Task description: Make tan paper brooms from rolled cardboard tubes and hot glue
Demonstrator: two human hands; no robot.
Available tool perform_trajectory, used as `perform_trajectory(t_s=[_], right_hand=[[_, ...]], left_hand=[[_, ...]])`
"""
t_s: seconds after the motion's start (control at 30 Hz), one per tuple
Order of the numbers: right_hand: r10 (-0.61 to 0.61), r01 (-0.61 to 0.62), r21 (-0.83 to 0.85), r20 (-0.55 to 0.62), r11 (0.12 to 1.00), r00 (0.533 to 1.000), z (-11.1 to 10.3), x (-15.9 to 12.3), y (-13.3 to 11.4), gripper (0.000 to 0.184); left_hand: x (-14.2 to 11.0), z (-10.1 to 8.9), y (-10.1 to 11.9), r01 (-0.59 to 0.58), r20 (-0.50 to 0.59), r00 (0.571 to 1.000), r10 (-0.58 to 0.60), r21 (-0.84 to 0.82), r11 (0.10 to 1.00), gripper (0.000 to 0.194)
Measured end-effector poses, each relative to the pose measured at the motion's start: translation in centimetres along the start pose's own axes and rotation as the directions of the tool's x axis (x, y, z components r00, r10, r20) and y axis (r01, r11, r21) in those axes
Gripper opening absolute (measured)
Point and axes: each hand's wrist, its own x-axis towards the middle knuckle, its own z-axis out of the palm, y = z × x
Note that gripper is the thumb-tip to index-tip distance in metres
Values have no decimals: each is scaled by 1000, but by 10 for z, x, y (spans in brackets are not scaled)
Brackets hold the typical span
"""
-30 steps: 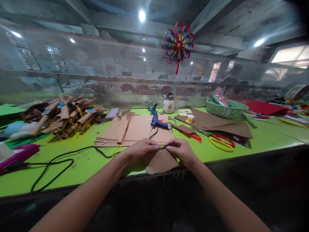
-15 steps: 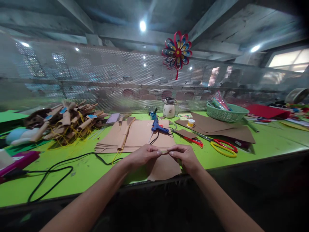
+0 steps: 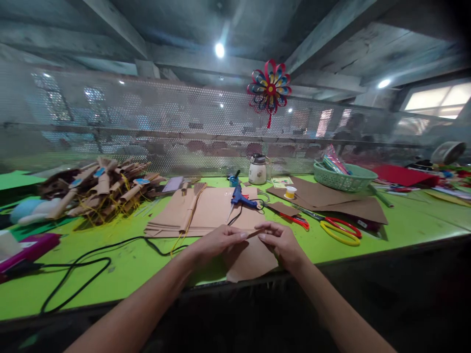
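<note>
A brown paper piece (image 3: 250, 261) lies at the near edge of the green table (image 3: 121, 255), partly over the edge. My left hand (image 3: 217, 241) and my right hand (image 3: 280, 240) rest on its far edge, fingertips pinched together on the paper and almost touching each other. Behind them lies a stack of brown paper sheets (image 3: 206, 208) with a rolled paper tube and yellow string on it. A blue glue gun (image 3: 240, 197) stands on the stack, its black cord (image 3: 84, 264) trailing left across the table.
Red and yellow scissors (image 3: 333, 226) lie to the right on brown sheets. A green basket (image 3: 344, 177), a white jar (image 3: 257, 170), a yellow spool (image 3: 290, 191) and a heap of rolled paper figures (image 3: 103, 189) stand further back. A perforated metal screen backs the table.
The view has tilted down a little. My hands stay on the paper's far edge, fingertips drawn slightly closer together; the paper lies flatter.
</note>
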Motion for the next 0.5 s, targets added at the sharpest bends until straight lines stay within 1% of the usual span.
perform_trajectory(t_s=[0.1, 0.2, 0.27, 0.3, 0.33, 0.37, 0.4, 0.43, 0.47, 0.5], right_hand=[[-7, 6, -13, -36, 1000, 999, -1, 2, 1, 30], [-16, 11, -57, -82, 998, 997, -2, 5, 2, 32], [-41, 27, -129, -106, 991, 994, -2, 7, 3, 35], [-90, 62, -200, -133, 978, 987, -1, 7, 3, 35], [-174, 118, -299, -166, 947, 971, 0, 7, 3, 35], [-289, 190, -416, -188, 889, 939, 3, 6, 1, 34], [-411, 265, -530, -178, 805, 894, 7, 3, 0, 31], [-509, 332, -624, -125, 708, 851, 12, -1, -3, 29], [-566, 392, -684, -38, 616, 824, 18, -7, -6, 28], [-571, 446, -705, 71, 551, 818, 24, -13, -9, 31]], left_hand=[[0, 0, -3, 59, -32, 998, -59, -10, 998, 42], [3, 0, -7, 103, -114, 988, -107, -34, 994, 41], [5, 1, -7, 101, -149, 983, -108, -53, 993, 39], [5, 1, -7, 91, -174, 980, -99, -54, 994, 38], [6, 2, -7, 77, -210, 974, -85, -45, 996, 37], [7, 4, -6, 63, -256, 964, -68, -30, 998, 36], [8, 5, -5, 52, -304, 951, -53, -13, 999, 35], [9, 7, -4, 42, -352, 935, -37, 4, 999, 33], [10, 9, -3, 32, -393, 919, -22, 19, 999, 32], [11, 10, -1, 23, -421, 907, -7, 31, 999, 30]])
